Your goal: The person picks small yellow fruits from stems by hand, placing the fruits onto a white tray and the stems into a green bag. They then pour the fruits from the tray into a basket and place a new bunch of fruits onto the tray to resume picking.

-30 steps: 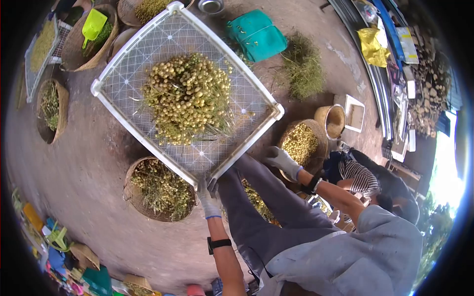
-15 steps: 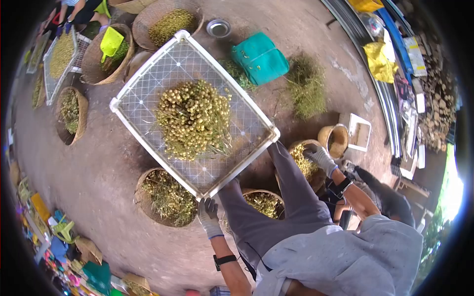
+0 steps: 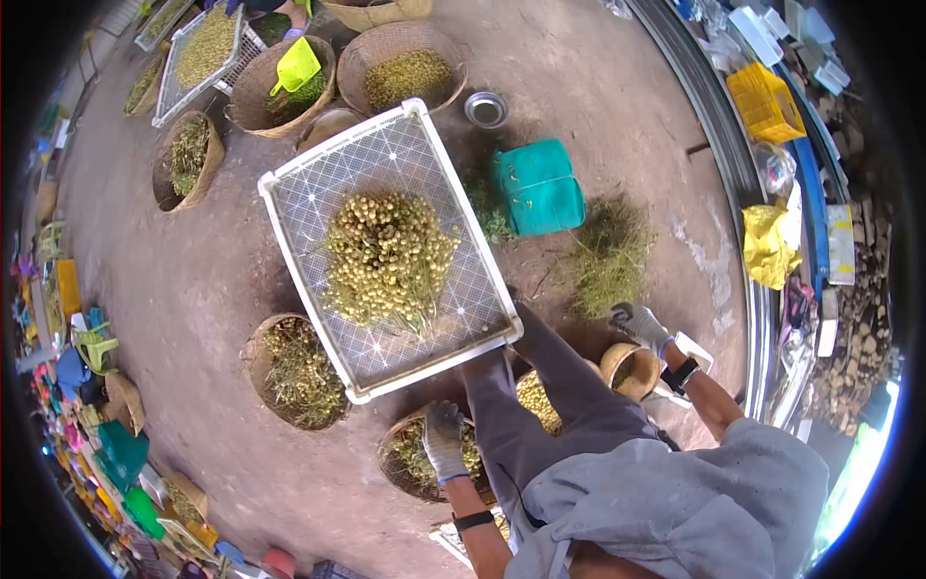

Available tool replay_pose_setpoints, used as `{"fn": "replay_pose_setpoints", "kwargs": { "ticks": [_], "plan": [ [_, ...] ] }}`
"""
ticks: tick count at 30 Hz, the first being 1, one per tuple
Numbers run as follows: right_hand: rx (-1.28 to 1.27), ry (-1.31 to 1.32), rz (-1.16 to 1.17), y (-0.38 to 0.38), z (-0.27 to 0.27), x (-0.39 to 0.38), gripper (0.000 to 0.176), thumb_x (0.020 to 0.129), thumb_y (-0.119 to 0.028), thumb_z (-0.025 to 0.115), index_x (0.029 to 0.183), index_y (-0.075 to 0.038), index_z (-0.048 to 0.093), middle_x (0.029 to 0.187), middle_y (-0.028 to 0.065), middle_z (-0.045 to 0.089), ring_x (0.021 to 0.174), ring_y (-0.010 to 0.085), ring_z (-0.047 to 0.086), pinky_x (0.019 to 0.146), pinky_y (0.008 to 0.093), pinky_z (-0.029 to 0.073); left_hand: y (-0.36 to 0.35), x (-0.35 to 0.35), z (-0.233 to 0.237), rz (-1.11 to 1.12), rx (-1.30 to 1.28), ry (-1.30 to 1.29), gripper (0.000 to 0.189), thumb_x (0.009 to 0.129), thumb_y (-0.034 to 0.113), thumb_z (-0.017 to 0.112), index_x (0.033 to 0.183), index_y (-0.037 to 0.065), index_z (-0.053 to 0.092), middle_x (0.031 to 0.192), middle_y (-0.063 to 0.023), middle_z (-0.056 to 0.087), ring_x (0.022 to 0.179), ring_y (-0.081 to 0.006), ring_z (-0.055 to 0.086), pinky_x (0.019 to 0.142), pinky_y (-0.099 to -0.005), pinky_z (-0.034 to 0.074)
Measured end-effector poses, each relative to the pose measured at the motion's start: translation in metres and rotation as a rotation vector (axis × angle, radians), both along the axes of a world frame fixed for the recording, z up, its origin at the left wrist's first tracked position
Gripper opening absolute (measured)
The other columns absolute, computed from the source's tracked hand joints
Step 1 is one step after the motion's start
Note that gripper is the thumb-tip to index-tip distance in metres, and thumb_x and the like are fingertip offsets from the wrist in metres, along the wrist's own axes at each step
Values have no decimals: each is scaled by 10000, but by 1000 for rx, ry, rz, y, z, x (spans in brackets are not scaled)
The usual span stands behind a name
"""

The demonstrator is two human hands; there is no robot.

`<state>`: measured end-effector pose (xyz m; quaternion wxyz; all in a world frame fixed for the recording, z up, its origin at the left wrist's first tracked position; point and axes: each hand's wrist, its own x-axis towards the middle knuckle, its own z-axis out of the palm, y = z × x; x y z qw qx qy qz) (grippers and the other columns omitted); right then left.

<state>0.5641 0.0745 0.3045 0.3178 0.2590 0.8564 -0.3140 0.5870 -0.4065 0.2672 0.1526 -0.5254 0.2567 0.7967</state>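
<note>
My left hand [image 3: 445,442], in a grey-white glove, hangs over a wicker basket [image 3: 394,471] of stems and round yellowish fruit, fingers loosely bent with nothing visible in them. My right hand [image 3: 640,326], gloved too, is held out above a small woven basket [image 3: 632,374], its fingers slightly curled and apart, and no object shows in it. In front of my legs is a white-rimmed mesh tray [image 3: 465,349], carrying a heap of round yellow-brown fruit [image 3: 391,259] on thin stems. Between my legs sits another basket of yellow fruit [image 3: 538,400].
A basket of stemmed fruit [image 3: 297,372] stands left of the tray. Beyond it are larger baskets, one with a lime-green scoop [image 3: 297,66], and a metal bowl [image 3: 485,110]. A teal folded bundle [image 3: 540,187] and loose stems [image 3: 610,256] lie right. Metal rails [image 3: 719,125] edge the floor.
My view has turned and shifted. My left hand has left the tray's near corner and is over a basket; my right hand has come out of the basket of yellow fruit.
</note>
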Motion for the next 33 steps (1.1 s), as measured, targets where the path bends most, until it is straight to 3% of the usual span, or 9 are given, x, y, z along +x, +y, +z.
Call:
{"fn": "replay_pose_setpoints", "kwargs": {
  "ticks": [7, 13, 17, 20, 24, 25, 28, 30, 33],
  "plan": [
    [-32, -83, 275, 44, 5, 3, 419, 826, -318, 693, 1148, -62, 610, 991, 177, 681, 934, 343, 655, 782, 404, 514, 20, 10, -15, 72, -48, -35, 247, 911, 282, 619, 1081, 105, 633, 994, -83, 677, 869, -247, 646, 746, -390, 518],
    [17, -35, 518, 104, -11, -84, 418, 813, -288, 696, 1150, -58, 603, 1014, 197, 662, 937, 353, 645, 802, 403, 521, 64, 6, -17, 171, -92, 40, 299, 910, 284, 618, 1145, 101, 605, 1005, -79, 670, 870, -239, 647, 761, -388, 533],
    [67, 78, 791, 158, -34, -150, 373, 824, -239, 680, 1146, -66, 604, 1049, 191, 655, 948, 355, 642, 804, 409, 523, 124, 0, -7, 334, -76, -7, 218, 883, 240, 644, 1063, 119, 633, 1002, -81, 666, 897, -246, 647, 792, -419, 522],
    [10, 31, 707, 182, -24, -190, 349, 828, -201, 661, 1145, -63, 613, 1038, 188, 657, 919, 343, 650, 792, 413, 523, 171, 7, -13, 365, -102, 44, 259, 928, 266, 589, 1118, 93, 618, 1055, -89, 646, 947, -227, 621, 823, -382, 502],
    [40, 100, 926, 214, -42, -223, 324, 818, -197, 642, 1121, -82, 643, 989, 182, 666, 862, 361, 645, 774, 440, 517, 224, -4, 15, 356, -190, 35, 291, 918, 276, 608, 1140, 88, 606, 1027, -54, 658, 921, -204, 624, 810, -374, 499],
    [76, 90, 976, 216, -48, -231, 310, 820, -193, 637, 1115, -96, 649, 976, 179, 668, 852, 358, 646, 771, 443, 517, 236, -7, 23, 265, -340, -56, 277, 889, 284, 636, 1065, 70, 648, 980, -70, 664, 862, -199, 633, 791, -368, 505],
    [84, 56, 935, 204, -51, -244, 277, 822, -205, 641, 1088, -133, 663, 916, 173, 672, 835, 355, 649, 755, 440, 519, 251, 24, -4, -648, -890, -227, 291, 850, 348, 658, 951, 77, 696, 949, -107, 668, 783, -235, 641, 771, -388, 509],
    [42, 21, 922, 175, -42, -250, 263, 818, -228, 655, 1063, -134, 666, 897, 170, 673, 837, 355, 648, 748, 434, 518, 272, 6, 19, -1437, -1097, -446, 451, 805, 585, 578, 869, 164, 729, 1084, -72, 656, 1084, -316, 544, 954, -676, 301],
    [7, -28, 982, 132, -4, -236, 269, 805, -268, 680, 1017, -104, 662, 907, 164, 671, 855, 353, 644, 749, 423, 510, 297, 22, 1, -1521, -987, -345, 451, 779, 601, 592, 903, 191, 731, 1152, -56, 636, 1186, -306, 484, 1020, -730, 155]
  ]
}}
